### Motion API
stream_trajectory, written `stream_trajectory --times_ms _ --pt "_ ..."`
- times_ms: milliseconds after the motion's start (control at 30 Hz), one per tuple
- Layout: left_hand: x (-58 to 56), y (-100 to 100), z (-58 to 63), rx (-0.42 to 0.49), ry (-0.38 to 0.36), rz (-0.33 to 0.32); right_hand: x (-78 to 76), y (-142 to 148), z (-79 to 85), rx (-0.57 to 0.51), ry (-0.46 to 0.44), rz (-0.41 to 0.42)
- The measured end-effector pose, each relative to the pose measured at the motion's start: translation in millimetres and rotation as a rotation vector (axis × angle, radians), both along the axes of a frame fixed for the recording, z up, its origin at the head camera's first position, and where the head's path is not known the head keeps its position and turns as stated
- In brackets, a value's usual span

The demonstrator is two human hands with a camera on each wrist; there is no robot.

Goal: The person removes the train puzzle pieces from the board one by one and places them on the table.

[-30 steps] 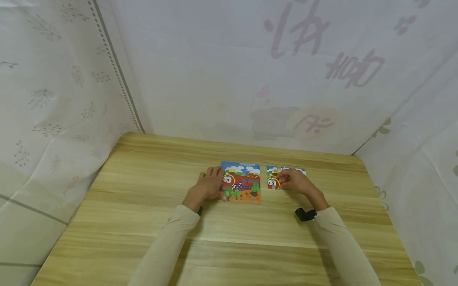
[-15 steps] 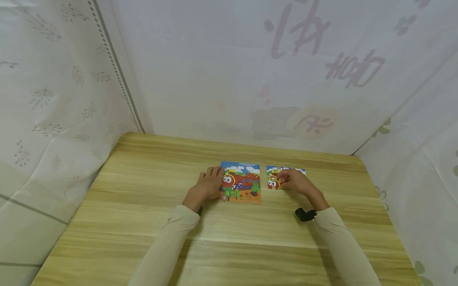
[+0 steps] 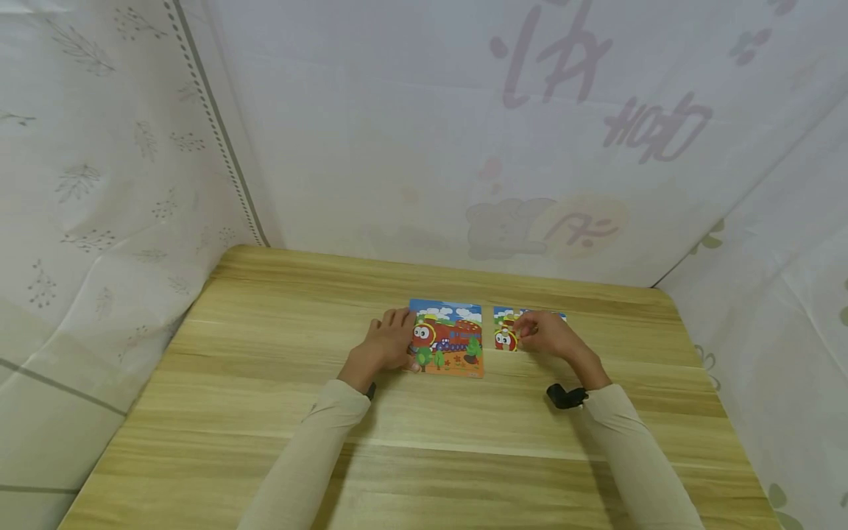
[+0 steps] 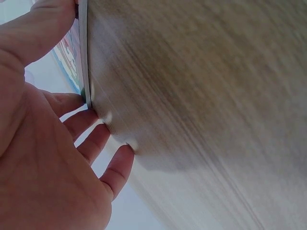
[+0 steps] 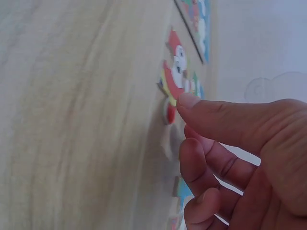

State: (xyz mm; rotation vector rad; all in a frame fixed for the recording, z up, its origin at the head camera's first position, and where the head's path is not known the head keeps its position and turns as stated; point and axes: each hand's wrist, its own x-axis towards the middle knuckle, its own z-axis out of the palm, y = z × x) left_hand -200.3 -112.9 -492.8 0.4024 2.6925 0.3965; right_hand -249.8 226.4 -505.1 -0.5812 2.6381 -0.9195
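Observation:
A square train picture board (image 3: pixel 453 340) lies on the table, with my left hand (image 3: pixel 387 341) resting along its left edge. In the left wrist view the thumb and index finger touch the board's side, while the other fingertips (image 4: pixel 125 152) press on the tabletop. To the right, several joined jigsaw pieces (image 3: pixel 505 340) show clouds and the train's face. My right hand (image 3: pixel 553 338) covers part of them. In the right wrist view its thumb and index finger pinch a small red jigsaw piece (image 5: pixel 169 114) beside the face. The inner fingers are curled.
Both boards lie on a wood-grain table (image 3: pixel 437 434), near its back edge. A printed white cloth (image 3: pixel 371 147) hangs behind, with more cloth at both sides. A black strap (image 3: pixel 566 396) sits at the right wrist.
The red piece has shifted slightly at my right fingertips, and less of it shows in the head view. My left hand and the picture board have stayed still.

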Motion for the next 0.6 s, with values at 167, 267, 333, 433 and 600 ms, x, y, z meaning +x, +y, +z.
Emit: stream_trajectory --times_ms 167,267,333,433,600 --pt "-0.9 0 0.0 -0.009 -0.010 0.000 -0.6 -4 2.7 -0.011 0.017 0.002" --pt "-1.1 0 -0.6 -0.013 -0.014 -0.001 -0.9 -9 2.6 -0.018 0.013 0.007" --pt "-1.0 0 -0.6 -0.010 -0.013 -0.001 -0.8 -13 2.6 -0.017 0.010 0.009" --pt "-0.3 1 0.1 -0.004 -0.014 0.000 0.1 -20 3.0 -0.010 0.003 0.008" --pt "0.2 1 2.1 -0.002 -0.017 0.003 1.0 -31 1.9 -0.014 -0.027 0.010"
